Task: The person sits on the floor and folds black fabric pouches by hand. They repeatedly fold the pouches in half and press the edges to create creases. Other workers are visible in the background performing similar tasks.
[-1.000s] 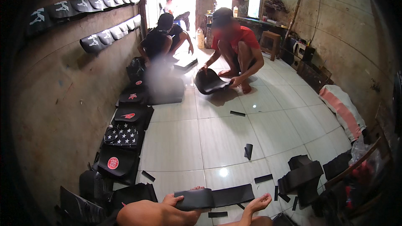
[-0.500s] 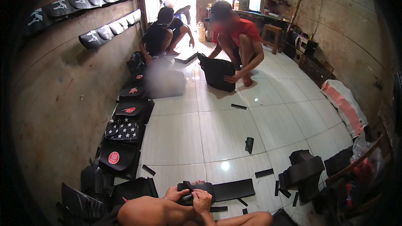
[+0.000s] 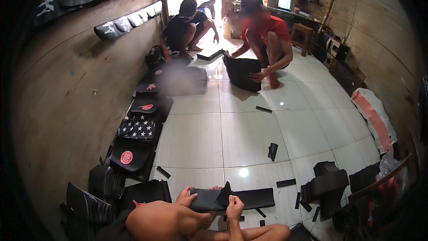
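At the lower middle a long black strip of sheet material (image 3: 256,198) stretches to the right across the floor tiles, close to my bent legs. My left hand (image 3: 185,197) grips the strip's left end, thumb on top. A dark flap (image 3: 224,195) stands up over the strip's middle, its tip pointing upward. My right hand (image 3: 234,208) pinches the lower edge of this flap. Whether the flap is a separate piece or a peeled layer of the strip, I cannot tell. Part of my foot shows behind the strip.
Narrow black offcuts (image 3: 286,183) lie around the strip. Stacked black pieces (image 3: 324,185) sit at right. Black flaps with printed emblems (image 3: 130,156) line the left wall. Farther off, a person in red (image 3: 272,31) handles a large black sheet (image 3: 243,74); another person (image 3: 180,29) squats beside the wall.
My right hand has moved right and slightly down, drawing the dark flap away from my left hand. More of the strip's left part is uncovered. The whole view has shifted slightly.
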Action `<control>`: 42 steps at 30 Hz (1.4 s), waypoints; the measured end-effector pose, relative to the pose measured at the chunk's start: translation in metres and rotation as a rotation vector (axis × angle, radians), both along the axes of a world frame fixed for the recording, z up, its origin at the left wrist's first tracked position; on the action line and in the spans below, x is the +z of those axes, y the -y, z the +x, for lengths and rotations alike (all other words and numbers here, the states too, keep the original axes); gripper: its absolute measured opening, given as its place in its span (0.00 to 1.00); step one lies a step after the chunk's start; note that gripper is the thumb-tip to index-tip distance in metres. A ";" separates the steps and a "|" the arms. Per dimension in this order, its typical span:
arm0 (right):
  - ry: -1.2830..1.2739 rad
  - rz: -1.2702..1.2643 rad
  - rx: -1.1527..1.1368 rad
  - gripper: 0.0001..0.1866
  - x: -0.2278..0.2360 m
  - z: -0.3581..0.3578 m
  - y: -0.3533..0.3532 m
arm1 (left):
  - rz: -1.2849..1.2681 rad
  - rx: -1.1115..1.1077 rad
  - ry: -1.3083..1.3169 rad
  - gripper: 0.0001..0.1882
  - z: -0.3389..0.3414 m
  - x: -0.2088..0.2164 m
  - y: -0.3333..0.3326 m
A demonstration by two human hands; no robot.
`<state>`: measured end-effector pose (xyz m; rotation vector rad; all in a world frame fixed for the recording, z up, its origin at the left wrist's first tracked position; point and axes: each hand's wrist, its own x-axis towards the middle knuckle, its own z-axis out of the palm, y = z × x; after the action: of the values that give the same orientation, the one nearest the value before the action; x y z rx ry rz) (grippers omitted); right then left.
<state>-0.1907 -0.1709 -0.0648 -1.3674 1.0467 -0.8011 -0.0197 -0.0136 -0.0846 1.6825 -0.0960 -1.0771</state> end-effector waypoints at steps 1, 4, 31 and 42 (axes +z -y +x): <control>0.010 -0.031 0.002 0.10 0.003 0.000 -0.001 | -0.001 -0.002 0.003 0.14 0.000 0.001 -0.001; 0.029 0.034 -0.035 0.08 -0.012 -0.019 0.026 | -0.007 -0.017 0.005 0.14 -0.001 0.006 0.001; -0.137 -0.283 -0.923 0.07 0.000 -0.054 0.093 | 0.076 -0.092 0.011 0.14 0.004 0.021 0.001; -0.260 -0.660 0.392 0.16 0.027 0.024 -0.049 | -0.157 -0.119 0.096 0.13 0.002 -0.018 0.010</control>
<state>-0.1664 -0.1219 -0.0375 -2.2060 0.6809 -0.7076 -0.0177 -0.0236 -0.1030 1.6022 -0.3379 -1.0482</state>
